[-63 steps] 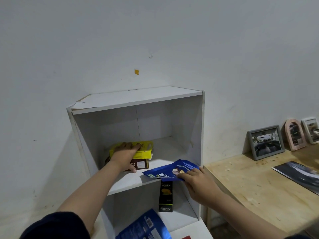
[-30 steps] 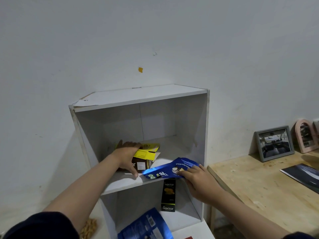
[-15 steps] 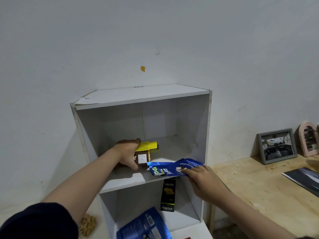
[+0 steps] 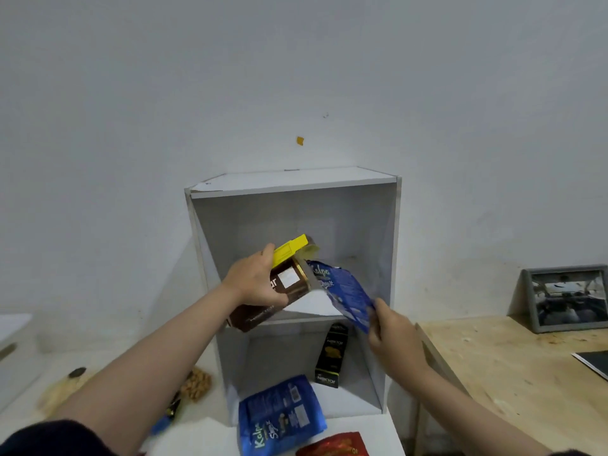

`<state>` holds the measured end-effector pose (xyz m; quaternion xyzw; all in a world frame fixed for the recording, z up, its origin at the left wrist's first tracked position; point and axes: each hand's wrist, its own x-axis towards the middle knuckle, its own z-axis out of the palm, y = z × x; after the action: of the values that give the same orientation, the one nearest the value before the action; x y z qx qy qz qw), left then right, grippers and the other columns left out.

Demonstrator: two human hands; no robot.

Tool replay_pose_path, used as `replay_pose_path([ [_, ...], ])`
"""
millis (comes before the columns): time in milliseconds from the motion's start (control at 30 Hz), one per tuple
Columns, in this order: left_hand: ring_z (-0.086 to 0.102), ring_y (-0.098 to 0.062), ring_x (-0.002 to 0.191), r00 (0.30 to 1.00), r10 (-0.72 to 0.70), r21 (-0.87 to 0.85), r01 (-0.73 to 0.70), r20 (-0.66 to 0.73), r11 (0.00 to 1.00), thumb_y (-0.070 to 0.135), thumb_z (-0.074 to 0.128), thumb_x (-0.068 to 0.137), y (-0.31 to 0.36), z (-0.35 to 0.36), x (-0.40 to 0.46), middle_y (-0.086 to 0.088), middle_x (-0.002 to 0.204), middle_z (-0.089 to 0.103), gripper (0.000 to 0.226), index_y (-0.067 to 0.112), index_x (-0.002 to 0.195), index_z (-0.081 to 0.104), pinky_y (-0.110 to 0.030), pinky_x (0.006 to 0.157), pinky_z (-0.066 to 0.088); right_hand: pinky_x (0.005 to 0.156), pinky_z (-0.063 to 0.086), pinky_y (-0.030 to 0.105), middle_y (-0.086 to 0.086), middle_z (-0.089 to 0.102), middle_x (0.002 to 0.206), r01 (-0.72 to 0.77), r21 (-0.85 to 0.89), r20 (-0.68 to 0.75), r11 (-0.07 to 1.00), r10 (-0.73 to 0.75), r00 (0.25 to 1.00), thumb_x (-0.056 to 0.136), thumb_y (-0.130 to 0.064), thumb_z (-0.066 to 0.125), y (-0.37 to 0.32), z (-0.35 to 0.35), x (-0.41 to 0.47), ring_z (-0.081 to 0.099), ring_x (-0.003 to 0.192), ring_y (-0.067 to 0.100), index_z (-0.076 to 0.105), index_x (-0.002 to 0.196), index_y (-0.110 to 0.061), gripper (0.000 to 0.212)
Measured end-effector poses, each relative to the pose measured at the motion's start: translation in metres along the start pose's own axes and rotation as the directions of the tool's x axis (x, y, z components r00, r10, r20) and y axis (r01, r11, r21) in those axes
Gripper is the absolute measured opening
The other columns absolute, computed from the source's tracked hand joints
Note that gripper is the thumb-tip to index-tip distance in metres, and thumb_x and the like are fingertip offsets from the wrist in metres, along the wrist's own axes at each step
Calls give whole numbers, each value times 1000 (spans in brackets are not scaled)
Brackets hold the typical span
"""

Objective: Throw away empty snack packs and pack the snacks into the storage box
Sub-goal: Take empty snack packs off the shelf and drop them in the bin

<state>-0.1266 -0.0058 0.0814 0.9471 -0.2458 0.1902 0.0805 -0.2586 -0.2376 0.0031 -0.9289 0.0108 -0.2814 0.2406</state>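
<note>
My left hand (image 4: 255, 284) grips a brown snack box (image 4: 279, 297) with a yellow box (image 4: 289, 250) on top of it, both tilted and lifted off the upper shelf of the white shelf unit (image 4: 391, 245). My right hand (image 4: 391, 334) pinches the lower edge of a blue snack pouch (image 4: 343, 292), held up in front of the shelf opening. A black Nektar box (image 4: 332, 355) stands upright on the lower shelf. Another blue Kalpa pouch (image 4: 279, 414) lies flat in front of it. A red pack (image 4: 335, 446) shows at the bottom edge.
A wooden table (image 4: 513, 366) stands to the right with a grey photo frame (image 4: 567, 297) and a dark print (image 4: 595, 362). On the white surface to the left lie peanuts (image 4: 197, 385), a clear bag (image 4: 61, 390) and a white box (image 4: 14, 353).
Both hands have drawn back from the upper shelf. The left lifted the brown and yellow boxes out; the right raised the blue pouch and tipped it upright. The camera view shifted left.
</note>
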Motion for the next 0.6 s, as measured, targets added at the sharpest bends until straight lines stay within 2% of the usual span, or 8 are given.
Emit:
replay_pose_path([
  [100, 56, -24, 75, 987, -162, -147, 161, 1, 976, 52, 73, 52, 12, -1, -32, 1, 85, 57, 78, 17, 110, 34, -31, 61, 43, 56, 52, 29, 2, 68, 102, -27, 102, 48, 994, 22, 999, 95, -28, 49, -3, 5, -16, 64, 77, 19, 50, 112, -16, 21],
  [200, 58, -24, 81, 956, -289, -247, 290, 42, 925, 49, 75, 59, 20, 0, -70, 2, 92, 56, 79, 16, 115, 33, -32, 70, 47, 60, 55, 39, 2, 68, 103, -14, 149, 93, 989, 1, 996, 95, -30, 48, -14, 11, -32, 65, 82, 22, 48, 111, -17, 20],
  [333, 58, -20, 84, 893, -439, -349, 443, 95, 826, 47, 77, 62, 10, 5, -130, 3, 94, 57, 75, 17, 115, 33, -30, 72, 48, 61, 55, 45, 3, 68, 94, 4, 247, 129, 969, -37, 991, 97, -29, 43, -46, 26, -48, 66, 79, 25, 50, 101, -15, 16],
  [433, 57, -18, 86, 813, -566, -478, 553, 134, 682, 45, 78, 64, -13, 2, -180, 5, 93, 56, 71, 19, 112, 33, -29, 71, 47, 56, 51, 44, 8, 68, 83, 19, 291, 152, 957, -66, 986, 97, -26, 41, -79, 47, -59, 62, 67, 28, 49, 92, -14, 15],
  [533, 54, -12, 81, 704, -697, -569, 631, 134, 528, 40, 78, 68, -45, -10, -238, 8, 89, 53, 63, 20, 108, 33, -24, 62, 39, 53, 49, 37, 7, 67, 85, 28, 349, 222, 937, -112, 969, 98, -26, 41, -123, 73, -80, 61, 65, 23, 49, 93, -15, 14],
  [600, 56, -16, 87, 600, -789, -649, 654, 134, 388, 38, 79, 68, -68, -17, -283, 2, 96, 56, 60, 17, 107, 38, -29, 70, 43, 53, 47, 35, 7, 67, 89, 38, 382, 269, 923, -151, 951, 98, -26, 40, -158, 92, -100, 60, 68, 23, 51, 96, -14, 16],
])
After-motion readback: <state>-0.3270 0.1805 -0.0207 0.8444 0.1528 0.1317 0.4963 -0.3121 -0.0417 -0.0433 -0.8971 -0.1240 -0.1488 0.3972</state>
